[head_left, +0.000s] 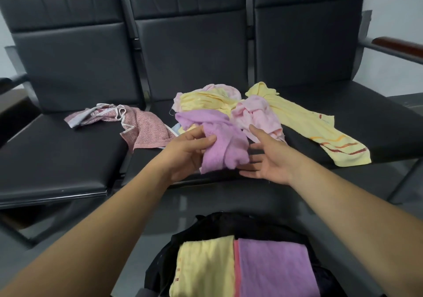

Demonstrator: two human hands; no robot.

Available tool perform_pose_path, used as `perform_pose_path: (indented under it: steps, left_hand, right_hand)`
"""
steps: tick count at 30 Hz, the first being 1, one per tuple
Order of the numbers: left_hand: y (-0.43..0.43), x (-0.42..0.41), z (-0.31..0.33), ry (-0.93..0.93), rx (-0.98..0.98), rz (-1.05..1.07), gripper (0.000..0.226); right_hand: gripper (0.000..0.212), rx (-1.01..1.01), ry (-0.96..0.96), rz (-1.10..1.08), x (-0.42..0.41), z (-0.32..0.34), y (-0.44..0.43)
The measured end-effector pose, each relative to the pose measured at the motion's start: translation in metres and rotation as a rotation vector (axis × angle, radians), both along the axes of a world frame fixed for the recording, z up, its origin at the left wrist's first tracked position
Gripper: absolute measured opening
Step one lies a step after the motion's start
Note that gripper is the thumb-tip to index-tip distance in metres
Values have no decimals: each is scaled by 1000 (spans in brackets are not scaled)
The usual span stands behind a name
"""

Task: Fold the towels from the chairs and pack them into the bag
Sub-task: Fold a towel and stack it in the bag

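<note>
The crumpled purple towel (225, 145) lay at the front of the middle seat. Its near end was bunched in the left hand (187, 152), thumb and fingers curled round a fold. Its far end ran back into the heap. The right hand (267, 159) was open, palm up and fingers spread, at the towel's lower right edge; whether it touched the cloth I could not tell.

The far end lay against a pink towel (256, 113) and a crumpled yellow towel (206, 102), so a quick lift would likely have dragged those toward the seat's front edge and onto the floor. Gripped as a wad in one hand, the towel would probably have folded crooked unless it was shaken out and held by two corners.

A long yellow striped towel (320, 132) trailed across the right seat, and a red patterned towel (146, 127) straddled the left seat gap. The black bag (206, 228) below already held a folded yellow towel (206, 267) and a folded purple towel (274, 269) side by side, so a bulky fold might not have sat flat.
</note>
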State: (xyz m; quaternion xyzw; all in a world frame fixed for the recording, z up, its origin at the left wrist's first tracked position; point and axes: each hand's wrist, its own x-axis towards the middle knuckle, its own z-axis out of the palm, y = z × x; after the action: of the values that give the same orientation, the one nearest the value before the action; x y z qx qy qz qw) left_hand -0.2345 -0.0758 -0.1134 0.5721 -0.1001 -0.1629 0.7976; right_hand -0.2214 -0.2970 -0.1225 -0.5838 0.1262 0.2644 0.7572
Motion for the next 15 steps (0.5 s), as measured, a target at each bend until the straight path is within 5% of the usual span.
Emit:
perform_pose_path:
  steps: [3, 11, 15]
  left_hand:
    - [3, -16, 8, -16, 49, -54, 11]
    - [11, -42, 38, -11, 25, 112, 10]
    - [12, -52, 53, -61, 58, 219, 5]
  right_hand:
    - [46, 174, -33, 64, -12, 4, 12]
    - [27, 6, -281, -19, -24, 42, 0]
    - [18, -330, -474, 134, -46, 67, -14]
